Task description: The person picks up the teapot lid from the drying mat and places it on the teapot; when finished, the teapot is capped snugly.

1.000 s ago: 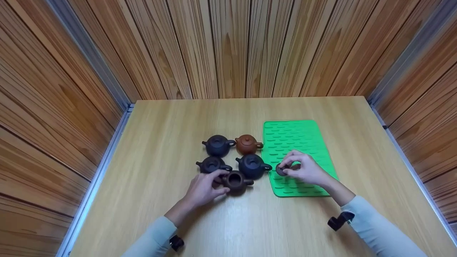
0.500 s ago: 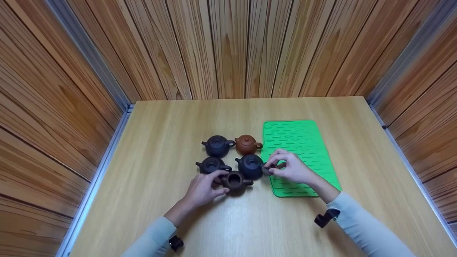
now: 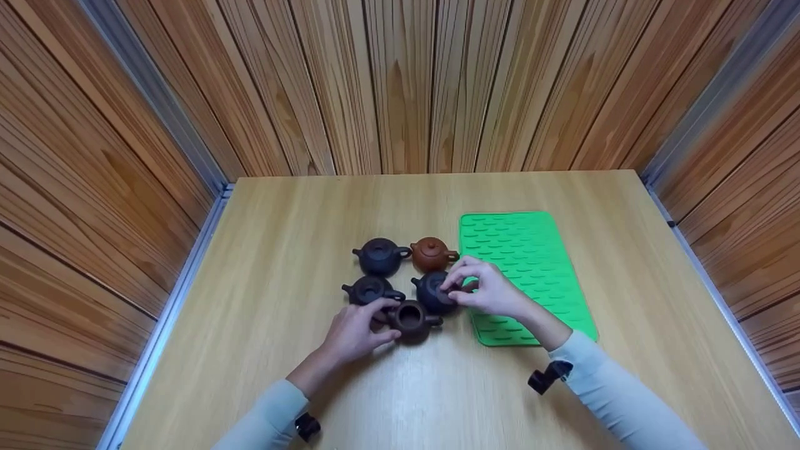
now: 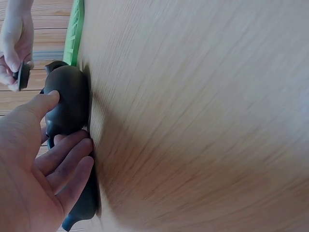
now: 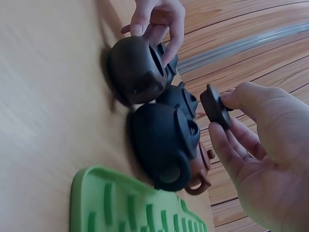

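Observation:
My left hand (image 3: 356, 328) grips a dark brown lidless teapot (image 3: 415, 334) near its spout. In the right wrist view this teapot's round mouth shows uncovered. My right hand (image 3: 490, 291) pinches a small dark lid (image 5: 215, 107) by its knob, in the air above a black teapot (image 3: 432, 289). Seen from the head, the lid is mostly hidden by the fingers. A second black teapot (image 3: 369, 289) stands just beyond my left hand. The handle of the brown teapot points right, and its spout is hidden by my left fingers.
Behind stand another black teapot (image 3: 380, 256) and a reddish-brown teapot (image 3: 431, 254), close together. A green ridged mat (image 3: 531, 250) lies to their right on the wooden table (image 3: 281, 237). Wood-panelled walls (image 3: 400, 87) border the table.
My right hand has moved left from over the green mat, carrying the lid toward the brown teapot. My left hand and the teapots have stayed where they were.

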Tool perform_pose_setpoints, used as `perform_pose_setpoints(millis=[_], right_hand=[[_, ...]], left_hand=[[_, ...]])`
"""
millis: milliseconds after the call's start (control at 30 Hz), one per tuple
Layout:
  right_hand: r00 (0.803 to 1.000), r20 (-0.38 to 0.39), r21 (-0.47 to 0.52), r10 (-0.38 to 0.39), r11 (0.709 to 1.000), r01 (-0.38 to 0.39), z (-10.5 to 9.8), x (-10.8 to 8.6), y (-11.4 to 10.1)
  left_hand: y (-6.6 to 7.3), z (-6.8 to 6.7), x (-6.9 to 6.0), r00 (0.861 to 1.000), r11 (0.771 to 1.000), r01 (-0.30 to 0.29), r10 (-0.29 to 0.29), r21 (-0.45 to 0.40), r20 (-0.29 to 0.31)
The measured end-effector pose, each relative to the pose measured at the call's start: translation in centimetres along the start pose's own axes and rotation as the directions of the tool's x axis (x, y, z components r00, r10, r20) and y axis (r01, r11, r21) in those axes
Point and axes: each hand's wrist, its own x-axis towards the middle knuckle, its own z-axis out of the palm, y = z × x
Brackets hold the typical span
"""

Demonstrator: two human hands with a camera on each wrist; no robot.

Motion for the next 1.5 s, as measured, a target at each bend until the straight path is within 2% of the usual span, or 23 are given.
perform_pose_setpoints(millis=[200,733,1200,1500], right_hand=[[0.999,0.005,0.013,-0.049,0.999,0.049,0.8,0.8,-0.7],[0.991,0.067,0.049,-0.118,0.992,0.115,3.3,2.7,-2.0],[0.99,0.082,0.054,-0.111,0.993,0.106,5.6,2.5,-0.3],[0.987,0.084,0.025,-0.136,0.991,0.135,6.5,2.3,0.3]], left_hand=[[-0.2,0.1,0.1,1.0,1.0,0.017,-0.017,0.004,0.011],[-0.2,0.0,0.2,1.0,1.0,0.0,0.0,0.012,0.006],[-0.4,0.0,0.3,1.0,0.999,-0.025,0.026,0.02,-0.01],[-0.4,0.1,0.2,0.999,0.999,-0.034,0.035,0.029,-0.017]])
